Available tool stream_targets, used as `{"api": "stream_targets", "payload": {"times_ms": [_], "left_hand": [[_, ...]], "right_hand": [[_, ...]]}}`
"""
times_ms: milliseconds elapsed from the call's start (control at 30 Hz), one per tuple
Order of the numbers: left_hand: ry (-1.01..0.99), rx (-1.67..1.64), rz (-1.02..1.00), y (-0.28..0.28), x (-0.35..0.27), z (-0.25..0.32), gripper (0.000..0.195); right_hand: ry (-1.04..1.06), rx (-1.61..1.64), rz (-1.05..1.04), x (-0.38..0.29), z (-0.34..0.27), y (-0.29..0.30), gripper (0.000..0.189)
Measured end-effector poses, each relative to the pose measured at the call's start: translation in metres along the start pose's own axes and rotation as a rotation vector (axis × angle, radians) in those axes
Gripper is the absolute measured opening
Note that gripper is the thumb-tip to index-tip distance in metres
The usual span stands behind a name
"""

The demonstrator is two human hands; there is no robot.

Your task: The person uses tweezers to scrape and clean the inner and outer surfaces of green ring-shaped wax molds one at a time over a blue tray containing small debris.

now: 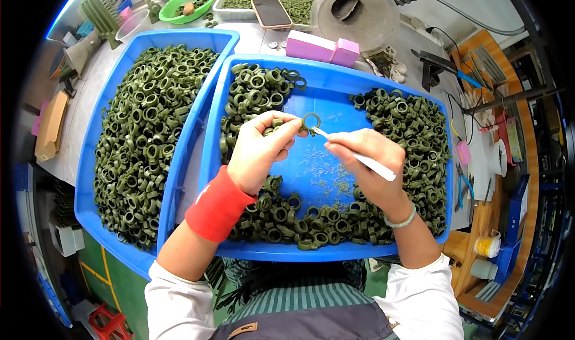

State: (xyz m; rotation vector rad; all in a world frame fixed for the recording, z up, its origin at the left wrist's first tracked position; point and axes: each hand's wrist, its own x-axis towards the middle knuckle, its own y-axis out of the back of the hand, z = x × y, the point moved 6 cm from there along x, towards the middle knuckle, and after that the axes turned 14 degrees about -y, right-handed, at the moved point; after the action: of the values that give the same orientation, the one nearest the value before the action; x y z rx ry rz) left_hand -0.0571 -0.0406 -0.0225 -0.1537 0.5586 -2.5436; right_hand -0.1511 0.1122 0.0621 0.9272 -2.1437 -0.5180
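My left hand [265, 149] pinches a green wax ring [311, 121] between thumb and fingertips, with more green pieces tucked in its curled fingers. My right hand [370, 160] grips a white-handled small tool [375, 166], perhaps a scalpel; its metal tip touches or nearly touches the ring's lower edge. Both hands are over a blue plastic tray [310, 251]. Inside it, green rings [415, 138] lie heaped along the left, right and near sides, and thin shavings [330, 174] are scattered on its floor. The tip's exact contact is too small to tell.
A second blue tray [121, 259], full of green rings, stands at the left. Behind are pink blocks [310, 46], a phone [272, 13], a green basket [168, 12] and a clear funnel-like container [373, 30]. Blue-handled pliers [462, 185] lie at the right.
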Motion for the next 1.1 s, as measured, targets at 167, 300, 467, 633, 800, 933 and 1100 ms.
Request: {"api": "stream_targets", "payload": {"times_ms": [167, 300, 467, 633, 800, 933, 1100], "left_hand": [[0.041, -0.051, 0.053, 0.001, -0.002, 0.0, 0.012], [0.002, -0.027, -0.006, -0.001, -0.001, 0.002, 0.012], [-0.196, 0.294, -0.08, -0.009, -0.003, 0.019, 0.017], [-0.475, 0.444, -0.208, -0.018, -0.001, 0.027, 0.019], [-0.364, 0.42, -0.149, -0.016, -0.001, 0.026, 0.023], [-0.241, 0.369, -0.121, -0.014, -0.002, 0.021, 0.022], [-0.405, 0.452, -0.178, -0.018, -0.001, 0.028, 0.02]], "right_hand": [[0.135, -0.138, 0.053, -0.006, -0.017, -0.014, 0.024], [-0.152, 0.294, 0.146, -0.003, 0.0, -0.005, 0.021], [-0.537, 0.456, 0.057, -0.002, 0.027, -0.009, 0.021], [-0.748, 0.796, -0.079, -0.009, 0.04, -0.027, 0.015], [-0.671, 0.719, -0.036, -0.01, 0.04, -0.026, 0.013], [-0.542, 0.588, -0.024, -0.008, 0.035, -0.022, 0.014], [-0.495, 0.504, -0.037, -0.007, 0.032, -0.02, 0.014]]}}
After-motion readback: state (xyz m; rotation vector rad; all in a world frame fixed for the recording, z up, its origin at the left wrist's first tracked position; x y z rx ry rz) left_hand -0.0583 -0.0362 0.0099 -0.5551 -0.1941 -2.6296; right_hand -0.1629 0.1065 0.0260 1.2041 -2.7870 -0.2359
